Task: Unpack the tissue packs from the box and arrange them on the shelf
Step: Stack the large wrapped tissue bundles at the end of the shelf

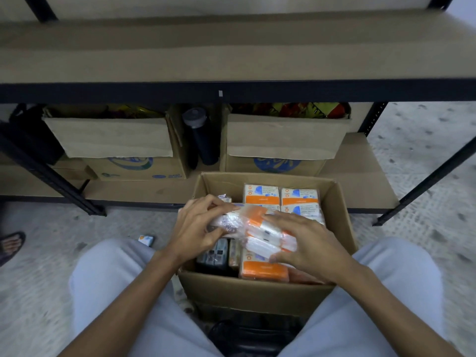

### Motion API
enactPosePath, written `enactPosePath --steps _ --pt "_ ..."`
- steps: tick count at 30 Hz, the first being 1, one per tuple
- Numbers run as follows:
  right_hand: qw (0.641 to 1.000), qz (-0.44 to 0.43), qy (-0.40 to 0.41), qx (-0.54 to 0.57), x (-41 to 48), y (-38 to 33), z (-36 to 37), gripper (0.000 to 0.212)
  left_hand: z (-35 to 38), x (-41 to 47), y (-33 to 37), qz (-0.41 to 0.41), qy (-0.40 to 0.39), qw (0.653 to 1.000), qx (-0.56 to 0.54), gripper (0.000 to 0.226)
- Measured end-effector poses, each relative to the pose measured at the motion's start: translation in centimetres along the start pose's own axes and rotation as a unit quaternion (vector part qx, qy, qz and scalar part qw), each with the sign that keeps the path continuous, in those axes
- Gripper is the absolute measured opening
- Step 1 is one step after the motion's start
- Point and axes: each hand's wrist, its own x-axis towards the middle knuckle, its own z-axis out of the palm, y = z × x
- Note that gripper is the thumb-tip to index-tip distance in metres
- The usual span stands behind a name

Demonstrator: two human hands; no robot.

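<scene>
An open cardboard box (260, 292) stands on the floor between my knees, filled with white and orange tissue packs (261, 194). Both hands hold a plastic-wrapped bundle of tissue packs (260, 228) just above the box. My left hand (198, 228) grips its left end, fingers curled over the top. My right hand (306, 243) lies over its right side, fingers wrapped round the wrap. In front of me runs the brown shelf board (231, 52) with a black front rail.
Under the shelf, on the lower board (360, 181), stand two open cartons (116, 140) (283, 137) holding colourful bags, with a dark bottle (201, 135) between them. A single tissue pack (146, 239) lies on the floor left. Someone's sandalled foot (10, 244) shows at the far left.
</scene>
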Motion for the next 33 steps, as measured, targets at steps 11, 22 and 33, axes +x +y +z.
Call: enactPosePath --steps 11,22,33 --pt "0.997 -0.064 0.044 0.030 1.8 1.2 -4.4 0.059 -4.6 3.0 0.0 0.112 -0.033 0.990 0.076 0.049" --pt "0.972 -0.119 0.191 -0.068 3.1 -1.1 -15.0 0.060 -12.7 10.2 4.3 0.162 0.102 0.974 0.118 0.045" --pt "0.944 -0.133 0.284 -0.101 6.9 -1.9 -22.6 0.057 -17.3 18.5 4.5 0.162 0.174 0.964 0.115 0.043"
